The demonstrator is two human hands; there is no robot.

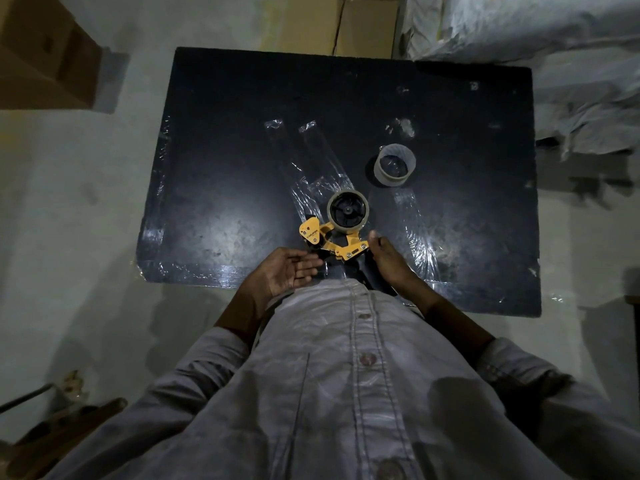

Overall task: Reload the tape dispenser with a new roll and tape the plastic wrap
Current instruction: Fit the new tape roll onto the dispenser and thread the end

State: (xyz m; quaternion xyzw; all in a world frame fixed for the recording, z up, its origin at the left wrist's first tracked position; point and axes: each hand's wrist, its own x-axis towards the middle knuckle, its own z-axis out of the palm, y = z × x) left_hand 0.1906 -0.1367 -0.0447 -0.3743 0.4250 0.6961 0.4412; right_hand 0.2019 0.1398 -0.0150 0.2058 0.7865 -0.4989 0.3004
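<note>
A yellow and black tape dispenser lies on a black table covered in clear plastic wrap. A tape roll sits on its black wheel. My right hand grips the dispenser's black handle near the table's front edge. Just left of the dispenser, my left hand is open, palm up, with its fingertips near the yellow frame. A bare cardboard tape core stands upright behind and right of the dispenser.
Strips of clear tape cross the wrap around the dispenser. Cardboard boxes stand at the far left and behind the table. White plastic-wrapped bundles pile up at the far right. Grey floor surrounds the table.
</note>
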